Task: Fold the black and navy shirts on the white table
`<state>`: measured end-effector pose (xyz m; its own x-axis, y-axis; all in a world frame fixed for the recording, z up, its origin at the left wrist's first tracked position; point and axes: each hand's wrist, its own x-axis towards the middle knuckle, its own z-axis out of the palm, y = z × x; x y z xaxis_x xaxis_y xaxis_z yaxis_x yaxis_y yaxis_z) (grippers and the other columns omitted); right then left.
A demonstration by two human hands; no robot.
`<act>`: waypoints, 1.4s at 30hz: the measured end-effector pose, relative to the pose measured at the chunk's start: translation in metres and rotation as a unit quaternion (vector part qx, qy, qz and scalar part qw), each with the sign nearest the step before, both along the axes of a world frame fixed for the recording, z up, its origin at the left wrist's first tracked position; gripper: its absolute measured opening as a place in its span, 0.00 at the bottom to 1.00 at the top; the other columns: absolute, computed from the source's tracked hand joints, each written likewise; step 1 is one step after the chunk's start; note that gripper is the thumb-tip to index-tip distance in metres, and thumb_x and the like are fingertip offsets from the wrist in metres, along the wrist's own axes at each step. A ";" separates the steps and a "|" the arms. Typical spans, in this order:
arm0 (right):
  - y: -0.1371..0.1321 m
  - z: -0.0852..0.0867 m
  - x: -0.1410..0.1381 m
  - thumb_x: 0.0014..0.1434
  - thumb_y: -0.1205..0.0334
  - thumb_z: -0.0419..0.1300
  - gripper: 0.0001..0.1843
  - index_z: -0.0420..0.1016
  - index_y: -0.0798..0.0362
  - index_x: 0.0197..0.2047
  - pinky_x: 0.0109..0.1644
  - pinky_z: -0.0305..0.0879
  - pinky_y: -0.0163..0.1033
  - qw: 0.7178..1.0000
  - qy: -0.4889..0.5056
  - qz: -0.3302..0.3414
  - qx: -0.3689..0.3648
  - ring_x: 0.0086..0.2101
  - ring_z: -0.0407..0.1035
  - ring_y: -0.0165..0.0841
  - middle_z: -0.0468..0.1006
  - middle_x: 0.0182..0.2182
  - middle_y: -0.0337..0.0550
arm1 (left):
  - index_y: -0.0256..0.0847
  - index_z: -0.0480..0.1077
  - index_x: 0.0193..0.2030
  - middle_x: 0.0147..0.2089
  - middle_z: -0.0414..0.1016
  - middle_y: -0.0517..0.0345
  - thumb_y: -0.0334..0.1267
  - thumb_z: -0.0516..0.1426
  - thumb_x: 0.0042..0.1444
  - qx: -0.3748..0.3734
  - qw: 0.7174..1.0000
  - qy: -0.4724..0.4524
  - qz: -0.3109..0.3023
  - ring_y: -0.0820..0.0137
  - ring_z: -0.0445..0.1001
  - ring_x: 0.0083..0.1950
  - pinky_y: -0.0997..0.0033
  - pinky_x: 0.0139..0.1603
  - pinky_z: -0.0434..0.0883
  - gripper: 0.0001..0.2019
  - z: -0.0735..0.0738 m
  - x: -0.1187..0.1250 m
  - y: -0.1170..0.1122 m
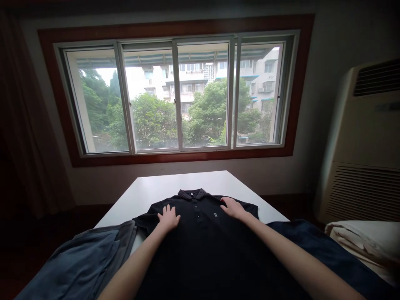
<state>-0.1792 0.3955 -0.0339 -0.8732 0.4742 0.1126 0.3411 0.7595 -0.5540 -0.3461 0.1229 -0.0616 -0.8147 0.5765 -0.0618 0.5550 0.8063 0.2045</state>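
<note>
A black polo shirt [196, 241] lies spread face up, its collar toward the window and a small light logo on the chest. My left hand [169, 217] rests on the shirt near the left shoulder, fingers spread. Over by the right shoulder, my right hand [233, 207] lies on the cloth with its fingers stretched out, partly seen from the side. Neither hand has cloth gathered in it. The shirt's lower part runs out of the bottom of the view between my forearms.
Beneath the shirt is a white table [150, 186]. Grey-blue folded clothing [84, 254] lies at the left, and dark navy clothing [312, 241] at the right. Beyond it sits a pale cloth bundle [359, 237]. A floor-standing air conditioner [362, 146] and a wide window [178, 96] stand behind.
</note>
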 end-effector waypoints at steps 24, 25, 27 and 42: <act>0.114 -0.095 -0.101 0.66 0.44 0.35 0.33 0.50 0.47 0.70 0.69 0.34 0.55 0.965 -0.160 -0.128 0.164 0.68 0.40 0.38 0.46 0.70 0.42 | 0.57 0.48 0.70 0.75 0.39 0.52 0.67 0.37 0.58 0.012 1.000 0.022 -0.005 0.46 0.35 0.74 0.18 0.58 0.35 0.36 -0.053 -0.131 0.059; 0.114 -0.095 -0.102 0.66 0.44 0.35 0.33 0.50 0.47 0.70 0.69 0.34 0.55 0.964 -0.160 -0.129 0.166 0.68 0.41 0.38 0.46 0.70 0.42 | 0.57 0.49 0.70 0.75 0.39 0.52 0.66 0.37 0.59 0.017 1.000 0.026 -0.006 0.46 0.35 0.74 0.18 0.58 0.35 0.35 -0.054 -0.131 0.059; 0.113 -0.095 -0.101 0.66 0.45 0.35 0.33 0.50 0.47 0.70 0.69 0.35 0.55 0.963 -0.158 -0.129 0.174 0.68 0.41 0.38 0.47 0.70 0.42 | 0.55 0.51 0.69 0.74 0.41 0.51 0.63 0.38 0.61 0.032 0.999 0.036 -0.006 0.47 0.37 0.74 0.19 0.59 0.36 0.33 -0.056 -0.130 0.058; 0.001 -0.070 0.019 0.66 0.57 0.40 0.28 0.62 0.53 0.65 0.68 0.47 0.50 0.957 -0.084 0.063 0.272 0.64 0.55 0.37 0.62 0.64 0.47 | 0.42 0.53 0.70 0.73 0.46 0.52 0.54 0.38 0.66 0.026 0.990 0.094 -0.098 0.61 0.45 0.73 0.46 0.71 0.42 0.30 -0.052 -0.011 -0.022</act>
